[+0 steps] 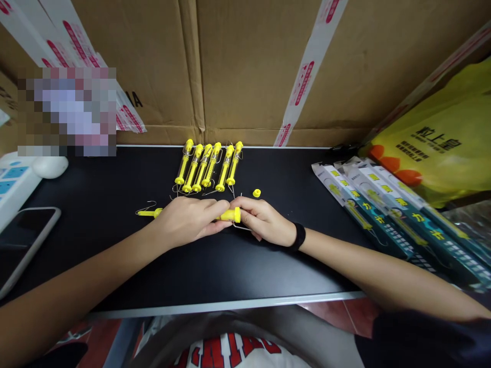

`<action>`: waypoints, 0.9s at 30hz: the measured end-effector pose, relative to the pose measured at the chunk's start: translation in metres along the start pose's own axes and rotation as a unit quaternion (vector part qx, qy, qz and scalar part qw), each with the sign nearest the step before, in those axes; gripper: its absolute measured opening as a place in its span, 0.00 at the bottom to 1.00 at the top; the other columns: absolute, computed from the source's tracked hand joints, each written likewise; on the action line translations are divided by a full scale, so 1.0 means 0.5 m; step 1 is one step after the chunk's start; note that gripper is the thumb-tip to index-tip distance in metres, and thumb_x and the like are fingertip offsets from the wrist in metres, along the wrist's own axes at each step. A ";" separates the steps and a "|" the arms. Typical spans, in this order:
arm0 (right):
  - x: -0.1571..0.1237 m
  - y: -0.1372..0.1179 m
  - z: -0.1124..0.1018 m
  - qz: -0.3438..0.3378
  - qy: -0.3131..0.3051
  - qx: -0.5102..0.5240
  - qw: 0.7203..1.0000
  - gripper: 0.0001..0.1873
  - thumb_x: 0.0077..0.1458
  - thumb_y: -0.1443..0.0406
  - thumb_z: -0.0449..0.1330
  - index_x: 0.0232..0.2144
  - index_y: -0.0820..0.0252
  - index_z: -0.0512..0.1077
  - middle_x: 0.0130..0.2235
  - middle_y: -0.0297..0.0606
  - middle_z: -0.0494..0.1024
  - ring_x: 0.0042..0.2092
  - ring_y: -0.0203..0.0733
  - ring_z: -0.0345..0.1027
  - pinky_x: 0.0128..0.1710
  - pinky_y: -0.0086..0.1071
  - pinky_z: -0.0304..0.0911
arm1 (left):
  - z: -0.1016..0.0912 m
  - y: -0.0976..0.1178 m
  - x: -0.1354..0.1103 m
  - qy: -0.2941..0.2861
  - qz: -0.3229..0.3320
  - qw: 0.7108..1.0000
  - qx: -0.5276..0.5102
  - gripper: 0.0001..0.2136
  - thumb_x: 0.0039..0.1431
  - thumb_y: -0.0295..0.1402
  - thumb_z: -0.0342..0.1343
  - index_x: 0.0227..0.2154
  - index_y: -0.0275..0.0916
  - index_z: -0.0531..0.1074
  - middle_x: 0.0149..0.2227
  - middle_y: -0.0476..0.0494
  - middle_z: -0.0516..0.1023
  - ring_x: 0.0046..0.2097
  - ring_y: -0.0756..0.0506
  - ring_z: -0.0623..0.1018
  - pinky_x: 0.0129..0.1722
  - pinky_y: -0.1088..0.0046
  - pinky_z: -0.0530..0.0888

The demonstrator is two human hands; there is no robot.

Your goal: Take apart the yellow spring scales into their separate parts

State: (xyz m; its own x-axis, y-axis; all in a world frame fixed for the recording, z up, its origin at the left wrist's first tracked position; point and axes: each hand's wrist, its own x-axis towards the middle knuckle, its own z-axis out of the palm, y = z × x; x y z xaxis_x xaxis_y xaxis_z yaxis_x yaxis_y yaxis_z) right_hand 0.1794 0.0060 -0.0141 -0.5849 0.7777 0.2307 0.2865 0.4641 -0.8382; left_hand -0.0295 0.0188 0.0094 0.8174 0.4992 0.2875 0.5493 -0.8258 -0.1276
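Observation:
Near the middle of the table, my left hand (pixel 187 217) is wrapped round a yellow spring scale (pixel 229 214) lying sideways. Its thin hooked end sticks out to the left of that hand, and most of the tube is hidden by the fingers. My right hand (pixel 268 220) is closed at the scale's wide yellow end, its fingertips partly hidden. A bent metal wire shows below those fingers. Just beyond my right hand lies a small yellow cap (pixel 257 193). Several more yellow spring scales (pixel 209 166) lie in a row behind my hands, their wire hooks showing.
At the right are several packaged spring scales (pixel 368 204) and a yellow bag (pixel 429 138). A phone (pixel 26 245) and a white power strip (pixel 15 179) sit at the left. Large cardboard boxes (pixel 245 66) stand along the back edge of the black table (pixel 215 276).

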 end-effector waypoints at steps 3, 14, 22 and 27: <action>0.003 0.001 -0.003 -0.005 -0.003 0.006 1.000 0.12 0.62 0.61 0.46 0.33 0.61 0.65 0.27 0.31 0.67 0.26 0.30 0.60 0.27 0.24 0.57 | 0.006 -0.003 0.001 0.010 -0.032 0.999 0.021 0.12 0.64 0.42 0.42 0.37 0.40 0.65 0.30 0.52 0.77 0.29 0.50 0.77 0.20 0.76 0.58; -0.006 0.010 -0.066 0.057 -0.004 -0.314 0.948 0.11 0.61 0.65 0.49 0.42 0.57 0.69 0.33 0.34 0.77 0.29 0.34 0.69 0.32 0.26 0.58 | 0.017 -0.010 0.004 -0.024 -0.078 0.997 0.015 0.11 0.62 0.42 0.46 0.39 0.41 0.64 0.33 0.52 0.77 0.33 0.48 0.78 0.23 0.75 0.60; -0.006 0.023 -0.059 0.049 -0.035 -0.420 0.906 0.12 0.62 0.61 0.48 0.44 0.53 0.69 0.39 0.35 0.78 0.36 0.39 0.73 0.34 0.29 0.59 | 0.026 -0.003 -0.001 -0.061 -0.061 0.996 -0.001 0.10 0.62 0.41 0.47 0.39 0.41 0.64 0.34 0.52 0.75 0.34 0.49 0.76 0.24 0.74 0.60; -0.007 0.015 -0.069 0.046 -0.003 -0.444 0.895 0.11 0.61 0.60 0.49 0.40 0.55 0.69 0.34 0.34 0.78 0.31 0.37 0.70 0.29 0.28 0.55 | 0.026 -0.005 -0.002 -0.061 -0.066 0.996 -0.015 0.09 0.62 0.39 0.45 0.39 0.41 0.65 0.34 0.52 0.73 0.35 0.49 0.76 0.27 0.74 0.63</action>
State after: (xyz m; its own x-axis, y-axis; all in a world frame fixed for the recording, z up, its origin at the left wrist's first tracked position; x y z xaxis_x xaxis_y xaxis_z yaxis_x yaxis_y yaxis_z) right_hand 0.2097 0.0216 -0.0041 -0.5311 0.8287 0.1769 0.8218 0.5546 -0.1308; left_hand -0.0295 0.0240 -0.0027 0.7547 0.6306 0.1813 0.6492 -0.7577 -0.0670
